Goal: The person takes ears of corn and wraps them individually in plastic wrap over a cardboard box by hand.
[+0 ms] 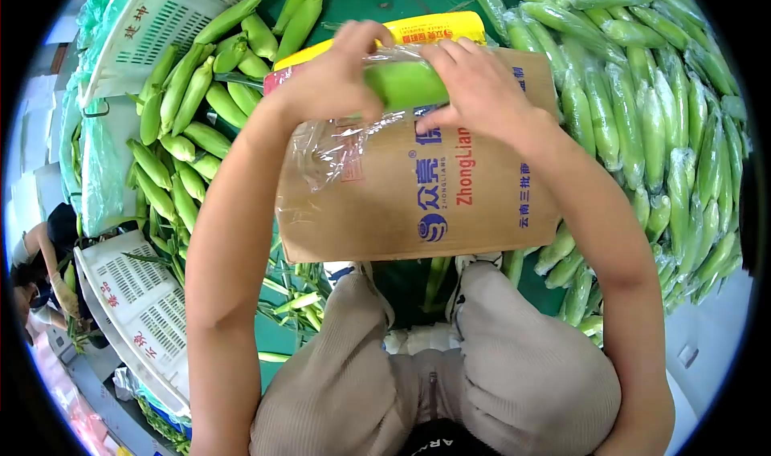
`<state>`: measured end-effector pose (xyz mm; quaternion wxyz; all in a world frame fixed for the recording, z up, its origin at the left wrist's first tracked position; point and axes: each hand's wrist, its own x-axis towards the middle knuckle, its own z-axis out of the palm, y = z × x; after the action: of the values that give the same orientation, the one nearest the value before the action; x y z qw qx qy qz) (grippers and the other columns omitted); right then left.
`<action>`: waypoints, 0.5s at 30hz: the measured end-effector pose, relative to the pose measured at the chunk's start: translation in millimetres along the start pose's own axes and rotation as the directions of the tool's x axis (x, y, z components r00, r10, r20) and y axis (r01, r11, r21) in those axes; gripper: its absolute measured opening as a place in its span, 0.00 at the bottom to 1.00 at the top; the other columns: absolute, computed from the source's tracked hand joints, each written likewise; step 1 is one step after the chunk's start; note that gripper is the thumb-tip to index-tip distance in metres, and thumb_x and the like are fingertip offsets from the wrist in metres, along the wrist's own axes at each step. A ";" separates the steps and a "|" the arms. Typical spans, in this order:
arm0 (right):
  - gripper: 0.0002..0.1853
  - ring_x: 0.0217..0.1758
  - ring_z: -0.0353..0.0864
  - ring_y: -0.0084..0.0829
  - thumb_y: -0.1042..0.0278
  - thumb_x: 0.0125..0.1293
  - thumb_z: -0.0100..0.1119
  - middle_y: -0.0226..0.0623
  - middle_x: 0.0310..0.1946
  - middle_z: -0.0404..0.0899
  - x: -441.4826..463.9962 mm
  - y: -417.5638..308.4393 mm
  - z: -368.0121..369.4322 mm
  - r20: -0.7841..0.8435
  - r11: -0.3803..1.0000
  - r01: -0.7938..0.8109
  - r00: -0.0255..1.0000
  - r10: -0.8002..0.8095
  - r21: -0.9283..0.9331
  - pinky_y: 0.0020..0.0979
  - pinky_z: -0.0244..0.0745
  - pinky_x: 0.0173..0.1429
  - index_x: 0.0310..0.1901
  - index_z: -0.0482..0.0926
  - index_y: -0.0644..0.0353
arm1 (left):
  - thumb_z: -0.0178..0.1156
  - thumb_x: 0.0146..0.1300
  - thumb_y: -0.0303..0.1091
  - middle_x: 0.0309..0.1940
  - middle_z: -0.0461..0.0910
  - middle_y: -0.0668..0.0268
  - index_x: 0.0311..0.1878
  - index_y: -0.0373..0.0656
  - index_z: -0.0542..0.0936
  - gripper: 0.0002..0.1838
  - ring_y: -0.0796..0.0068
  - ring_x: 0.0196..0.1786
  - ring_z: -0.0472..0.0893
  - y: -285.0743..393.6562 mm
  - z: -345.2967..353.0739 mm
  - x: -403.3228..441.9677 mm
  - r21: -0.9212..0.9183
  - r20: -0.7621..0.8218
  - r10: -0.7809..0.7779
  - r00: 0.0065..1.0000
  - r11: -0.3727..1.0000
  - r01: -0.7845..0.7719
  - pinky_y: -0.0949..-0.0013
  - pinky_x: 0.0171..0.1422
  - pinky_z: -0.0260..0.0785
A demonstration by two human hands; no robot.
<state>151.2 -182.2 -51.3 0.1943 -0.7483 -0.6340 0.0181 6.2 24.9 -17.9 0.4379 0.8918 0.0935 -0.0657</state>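
Note:
A green ear of corn in its husk lies crosswise over the far part of a cardboard box. My left hand curls around its left end, slightly blurred. At the other end, my right hand has its fingers over the top and its thumb below. Clear plastic film is crumpled on the box, and some shows around the corn. How far the film wraps the ear cannot be made out. Behind my hands lies a yellow printed package.
Unwrapped corn ears are heaped on the left, beside white plastic crates. Film-wrapped ears form a large pile on the right. Husk scraps lie near my feet. Another person works at the far left.

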 end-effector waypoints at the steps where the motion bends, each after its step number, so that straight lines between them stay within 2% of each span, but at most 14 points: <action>1: 0.40 0.62 0.81 0.47 0.44 0.53 0.80 0.45 0.53 0.83 4.1 4.2 0.6 0.034 1.000 -0.023 0.999 0.023 0.002 0.47 0.78 0.62 0.63 0.75 0.57 | 0.79 0.38 0.29 0.58 0.71 0.58 0.66 0.42 0.68 0.47 0.58 0.61 0.76 -4.4 -2.0 -10.4 -0.033 -0.130 0.045 0.990 0.998 -0.049 0.60 0.66 0.73; 2: 0.41 0.61 0.82 0.48 0.43 0.54 0.80 0.46 0.53 0.83 9.2 7.9 2.1 0.063 0.999 -0.045 0.997 0.045 0.003 0.48 0.79 0.62 0.63 0.75 0.58 | 0.84 0.37 0.35 0.58 0.71 0.55 0.68 0.38 0.67 0.52 0.55 0.62 0.76 -8.2 1.7 -24.5 -0.055 -0.352 -0.041 0.935 0.998 0.024 0.58 0.68 0.73; 3: 0.41 0.60 0.82 0.49 0.43 0.54 0.79 0.47 0.53 0.83 13.5 9.3 3.9 0.087 0.997 -0.071 0.994 0.070 0.008 0.48 0.79 0.62 0.63 0.75 0.60 | 0.88 0.35 0.40 0.59 0.71 0.52 0.70 0.35 0.66 0.58 0.52 0.63 0.77 -12.0 9.9 -41.2 -0.087 -0.550 -0.124 0.826 0.992 0.091 0.55 0.70 0.73; 4: 0.45 0.59 0.84 0.48 0.41 0.55 0.79 0.47 0.53 0.85 23.0 8.6 -5.3 0.197 0.988 -0.147 0.971 0.137 0.041 0.45 0.79 0.61 0.66 0.74 0.63 | 0.89 0.33 0.45 0.59 0.71 0.51 0.75 0.35 0.63 0.65 0.52 0.64 0.76 -11.2 18.1 -62.1 -0.005 -0.569 -0.095 0.817 0.994 0.112 0.53 0.72 0.72; 5: 0.44 0.58 0.85 0.48 0.42 0.55 0.79 0.48 0.53 0.85 30.4 10.9 -11.0 0.271 0.966 -0.217 0.947 0.174 0.138 0.44 0.79 0.62 0.67 0.74 0.62 | 0.90 0.31 0.50 0.59 0.71 0.51 0.79 0.36 0.60 0.71 0.52 0.65 0.75 -10.2 29.5 -82.6 0.075 -0.577 -0.068 0.814 0.988 0.136 0.52 0.73 0.70; 6: 0.43 0.58 0.85 0.48 0.43 0.56 0.78 0.49 0.54 0.86 37.8 15.4 -14.5 0.354 0.928 -0.292 0.914 0.200 0.231 0.43 0.79 0.62 0.67 0.75 0.61 | 0.89 0.29 0.53 0.60 0.70 0.49 0.84 0.40 0.55 0.77 0.49 0.67 0.72 -11.6 42.8 -94.4 0.317 -0.479 0.032 0.877 0.938 0.139 0.50 0.71 0.71; 7: 0.42 0.57 0.85 0.47 0.44 0.57 0.78 0.50 0.54 0.86 45.8 18.8 -20.6 0.434 0.879 -0.361 0.877 0.207 0.311 0.42 0.79 0.62 0.68 0.75 0.59 | 0.86 0.39 0.51 0.56 0.76 0.53 0.77 0.43 0.71 0.59 0.48 0.63 0.76 -3.7 54.9 -101.1 0.418 -0.420 -0.111 0.901 0.857 0.301 0.52 0.64 0.73; 8: 0.42 0.56 0.87 0.44 0.42 0.57 0.77 0.50 0.53 0.87 53.4 19.3 -30.3 0.533 0.839 -0.422 0.823 0.196 0.343 0.40 0.79 0.60 0.67 0.76 0.60 | 0.82 0.47 0.47 0.51 0.79 0.55 0.70 0.46 0.78 0.45 0.50 0.58 0.79 -6.1 56.3 -103.7 0.362 -0.440 -0.176 0.881 0.863 0.353 0.54 0.60 0.75; 9: 0.42 0.56 0.86 0.44 0.42 0.57 0.77 0.49 0.53 0.87 56.1 20.4 -32.8 0.514 0.843 -0.400 0.839 0.178 0.361 0.40 0.79 0.60 0.67 0.76 0.60 | 0.78 0.54 0.43 0.46 0.83 0.58 0.62 0.49 0.86 0.31 0.52 0.53 0.83 -11.4 53.8 -102.9 0.305 -0.462 -0.231 0.856 0.865 0.398 0.56 0.55 0.76; 11: 0.41 0.56 0.86 0.44 0.42 0.57 0.77 0.49 0.52 0.86 50.6 21.0 -30.3 0.489 0.845 -0.366 0.860 0.147 0.389 0.40 0.79 0.59 0.66 0.76 0.60 | 0.68 0.65 0.33 0.38 0.86 0.62 0.52 0.51 0.91 0.13 0.54 0.43 0.86 -27.3 44.2 -106.8 0.286 -0.573 -0.180 0.799 0.870 0.401 0.58 0.49 0.78; 12: 0.40 0.56 0.86 0.46 0.43 0.57 0.78 0.50 0.51 0.86 47.5 18.8 -24.7 0.471 0.884 -0.352 0.864 0.180 0.307 0.40 0.79 0.59 0.65 0.77 0.59 | 0.64 0.67 0.32 0.39 0.88 0.60 0.53 0.52 0.90 0.13 0.53 0.41 0.86 -33.4 40.8 -109.1 0.371 -0.621 -0.086 0.779 0.843 0.390 0.59 0.46 0.79; 13: 0.40 0.56 0.85 0.49 0.42 0.56 0.78 0.51 0.52 0.86 38.5 19.3 -13.0 0.377 0.907 -0.308 0.907 0.188 0.288 0.43 0.78 0.61 0.64 0.78 0.60 | 0.64 0.68 0.29 0.42 0.89 0.58 0.53 0.50 0.89 0.13 0.56 0.44 0.88 -34.6 41.5 -112.0 0.350 -0.684 -0.065 0.726 0.844 0.406 0.62 0.49 0.80; 15: 0.41 0.59 0.83 0.52 0.40 0.55 0.79 0.52 0.56 0.84 12.9 14.2 4.6 0.094 0.978 -0.132 0.989 0.118 0.164 0.46 0.77 0.64 0.63 0.78 0.61 | 0.60 0.67 0.21 0.46 0.89 0.57 0.53 0.46 0.88 0.15 0.64 0.48 0.90 -32.1 40.7 -119.5 -0.080 -0.732 -0.340 0.591 0.903 0.421 0.67 0.55 0.79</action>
<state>165.8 -170.3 -57.2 0.2290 -0.7659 -0.5895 0.1157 -118.8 -1.2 -43.6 0.2932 0.8224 0.4452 0.1987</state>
